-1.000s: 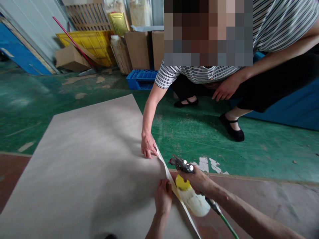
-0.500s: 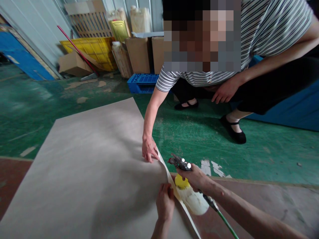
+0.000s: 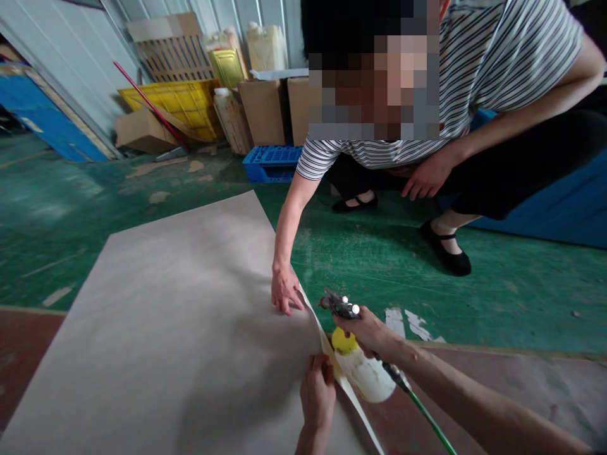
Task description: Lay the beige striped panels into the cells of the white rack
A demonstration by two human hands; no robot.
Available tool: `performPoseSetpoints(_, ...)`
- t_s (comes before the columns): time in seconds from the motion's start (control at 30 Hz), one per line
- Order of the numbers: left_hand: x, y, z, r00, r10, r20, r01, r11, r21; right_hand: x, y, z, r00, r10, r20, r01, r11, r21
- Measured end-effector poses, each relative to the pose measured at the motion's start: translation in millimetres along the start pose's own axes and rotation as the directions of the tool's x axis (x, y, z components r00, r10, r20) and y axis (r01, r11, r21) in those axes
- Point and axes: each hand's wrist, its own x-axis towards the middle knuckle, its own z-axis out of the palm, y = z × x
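Observation:
My right hand point(image 3: 363, 328) is wrapped round the grip of a spray gun point(image 3: 341, 305), its nozzle end pointing left over the sheet's edge. A white bottle with a yellow top point(image 3: 367, 376) shows just below the gun, and a green air hose point(image 3: 431, 420) runs from the grip. With curled fingers, my left hand point(image 3: 317, 392) grips the raised edge of a large pale grey sheet point(image 3: 156, 335). Farther along that edge, a co-worker's hand point(image 3: 286, 291) presses on the sheet, where the edge lifts and shows a paler underside.
The co-worker point(image 3: 502, 63) crouches across the sheet in a striped shirt. Behind are a blue pallet point(image 3: 272, 163), cardboard boxes point(image 3: 265, 110), a yellow crate point(image 3: 175, 101) and plastic jugs point(image 3: 266, 47). Torn scraps point(image 3: 417, 324) lie on the green floor point(image 3: 521, 297).
The view has tilted slightly, so the scene sits a little lower. Both my hands and the co-worker's hand keep nearly the same places on and beside the sheet.

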Motion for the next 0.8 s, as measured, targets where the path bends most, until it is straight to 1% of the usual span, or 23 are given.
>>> performPoseSetpoints(0.23,0.7,-1.3,-0.1,1.0,0.01,0.01,-0.01,1.0,-0.022,6.7,-1.2,0.9,1.0,0.0,-0.003,0.0,1.0,-0.007)
performPoseSetpoints(0.43,0.8,-3.8,1.6,1.0,0.004,-0.001,-0.004,1.0,-0.03,10.7,-13.2,0.5,1.0,0.024,0.011,-0.024,1.0,0.009)
performPoseSetpoints(0.6,0.9,-3.0,1.7,1.0,0.014,-0.011,-0.014,1.0,-0.011,13.1,-22.7,-0.2,1.0,0.031,0.0,-0.031,1.0,0.002)
performPoseSetpoints(0.8,1.3,-3.4,3.5,0.999,0.041,-0.025,-0.042,0.999,-0.022,19.9,-27.6,0.3,0.999,0.04,0.002,-0.04,0.999,0.003)
